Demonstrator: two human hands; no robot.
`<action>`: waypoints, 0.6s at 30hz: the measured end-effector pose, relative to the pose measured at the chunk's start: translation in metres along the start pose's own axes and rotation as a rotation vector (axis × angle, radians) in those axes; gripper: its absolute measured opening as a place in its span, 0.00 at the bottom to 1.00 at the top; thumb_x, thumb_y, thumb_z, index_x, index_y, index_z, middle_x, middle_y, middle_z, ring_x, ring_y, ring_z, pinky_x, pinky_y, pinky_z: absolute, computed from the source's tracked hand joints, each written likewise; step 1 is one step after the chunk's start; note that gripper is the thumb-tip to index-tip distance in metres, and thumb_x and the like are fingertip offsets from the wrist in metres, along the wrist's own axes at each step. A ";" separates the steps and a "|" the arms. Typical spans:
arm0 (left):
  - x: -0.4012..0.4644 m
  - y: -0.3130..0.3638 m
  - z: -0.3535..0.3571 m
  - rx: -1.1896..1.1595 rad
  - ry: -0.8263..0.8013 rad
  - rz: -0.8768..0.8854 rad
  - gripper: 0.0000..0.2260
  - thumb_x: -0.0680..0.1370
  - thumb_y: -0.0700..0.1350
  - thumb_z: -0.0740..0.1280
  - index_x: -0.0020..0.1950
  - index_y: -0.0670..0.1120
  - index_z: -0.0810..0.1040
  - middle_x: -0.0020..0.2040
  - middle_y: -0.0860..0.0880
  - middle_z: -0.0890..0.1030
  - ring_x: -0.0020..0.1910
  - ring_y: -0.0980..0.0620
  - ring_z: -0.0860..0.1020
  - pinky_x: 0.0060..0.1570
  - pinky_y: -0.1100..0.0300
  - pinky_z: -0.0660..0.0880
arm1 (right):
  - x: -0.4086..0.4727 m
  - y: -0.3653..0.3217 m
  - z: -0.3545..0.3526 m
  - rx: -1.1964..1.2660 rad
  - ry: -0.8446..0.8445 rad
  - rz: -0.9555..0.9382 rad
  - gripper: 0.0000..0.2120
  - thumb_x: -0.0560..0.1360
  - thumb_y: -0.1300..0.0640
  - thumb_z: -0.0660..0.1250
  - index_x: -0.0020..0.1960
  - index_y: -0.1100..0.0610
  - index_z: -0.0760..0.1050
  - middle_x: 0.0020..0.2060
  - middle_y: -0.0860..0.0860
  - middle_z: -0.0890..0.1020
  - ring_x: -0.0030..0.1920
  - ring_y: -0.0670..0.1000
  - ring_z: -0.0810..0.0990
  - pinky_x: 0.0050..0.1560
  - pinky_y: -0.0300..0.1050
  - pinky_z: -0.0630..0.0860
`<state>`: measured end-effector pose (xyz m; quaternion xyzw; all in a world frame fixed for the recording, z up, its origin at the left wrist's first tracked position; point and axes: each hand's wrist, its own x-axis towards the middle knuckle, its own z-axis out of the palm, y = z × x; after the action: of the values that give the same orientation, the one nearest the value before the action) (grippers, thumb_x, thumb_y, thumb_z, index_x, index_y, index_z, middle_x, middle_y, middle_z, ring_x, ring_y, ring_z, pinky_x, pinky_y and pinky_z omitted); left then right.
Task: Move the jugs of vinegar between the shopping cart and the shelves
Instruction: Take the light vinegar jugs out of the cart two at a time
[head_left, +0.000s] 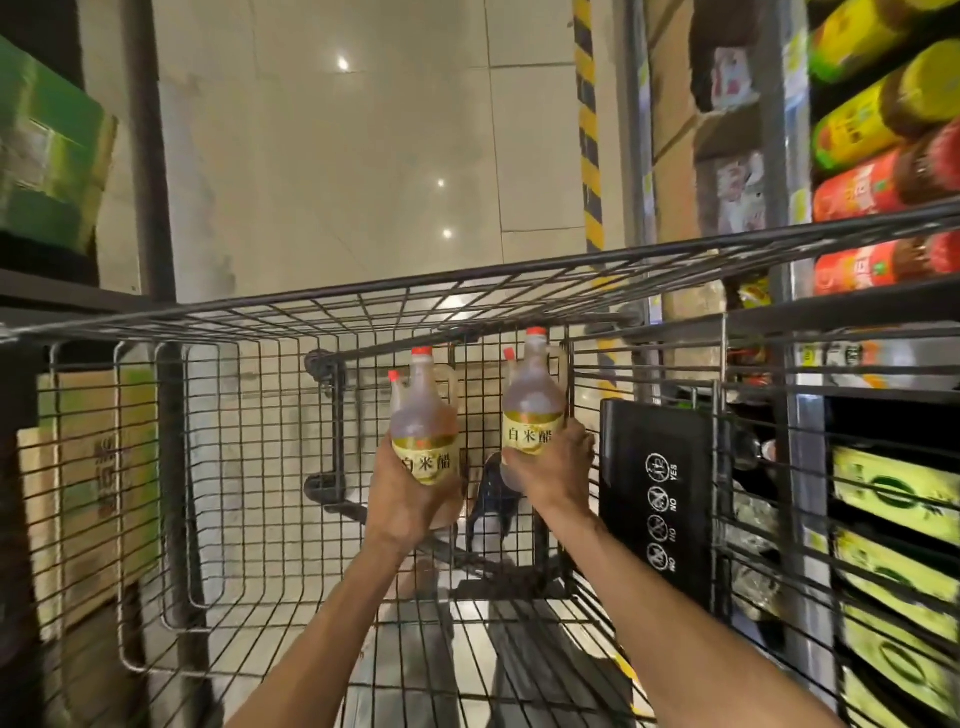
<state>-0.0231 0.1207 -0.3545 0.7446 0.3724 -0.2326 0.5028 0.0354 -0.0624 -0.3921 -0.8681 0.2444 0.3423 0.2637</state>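
Two vinegar jugs are held upright, side by side, over the basket of a wire shopping cart (270, 415). The left hand (410, 499) wraps its fingers around the lower body of the left jug (423, 415), covering part of the label. The right hand (553, 467) grips the right jug (535, 410) the same way, low on its body, with the fingers curled round from the right side.

Both jugs look alike: clear plastic, rounded shoulders tapering to a short neck, a red screw cap on top and a small red-tipped spout or vent beside it. Each has a moulded loop handle at the neck on the far side. The liquid inside is pale, faintly amber-grey. A yellow-gold band label circles each belly, printed with three large dark Chinese characters. The two jugs stand near each other without touching, the right one a little higher.

The cart's mesh walls surround the arms, and a black plastic flap (657, 488) with white warning icons sits on its right side. Shelves (883, 171) to the right carry yellow and red packaged goods; what the lower green-and-yellow packs hold is too blurred to tell. Cardboard boxes (88, 499) stand at left on the pale tiled floor (363, 156).
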 end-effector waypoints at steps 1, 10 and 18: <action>-0.002 0.002 -0.003 0.003 0.004 0.012 0.25 0.68 0.38 0.81 0.51 0.56 0.70 0.43 0.53 0.82 0.38 0.57 0.82 0.37 0.61 0.78 | 0.001 0.001 0.000 0.015 -0.006 -0.008 0.41 0.66 0.49 0.82 0.70 0.59 0.63 0.59 0.54 0.70 0.59 0.55 0.75 0.46 0.43 0.74; 0.003 0.008 -0.012 -0.007 -0.014 -0.040 0.25 0.69 0.35 0.80 0.50 0.54 0.67 0.43 0.55 0.77 0.38 0.63 0.76 0.32 0.75 0.72 | 0.013 0.010 0.011 0.158 -0.113 0.033 0.41 0.66 0.50 0.82 0.68 0.53 0.59 0.55 0.52 0.78 0.50 0.53 0.82 0.48 0.50 0.82; -0.003 0.012 -0.028 0.067 -0.011 0.015 0.29 0.68 0.39 0.81 0.59 0.49 0.67 0.45 0.56 0.77 0.38 0.63 0.78 0.32 0.75 0.72 | 0.013 0.006 0.007 0.327 -0.249 0.124 0.45 0.57 0.47 0.86 0.68 0.51 0.68 0.54 0.48 0.82 0.53 0.51 0.82 0.57 0.54 0.80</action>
<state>-0.0164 0.1431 -0.3346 0.7625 0.3561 -0.2452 0.4812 0.0369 -0.0650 -0.4077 -0.7481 0.3150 0.4181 0.4077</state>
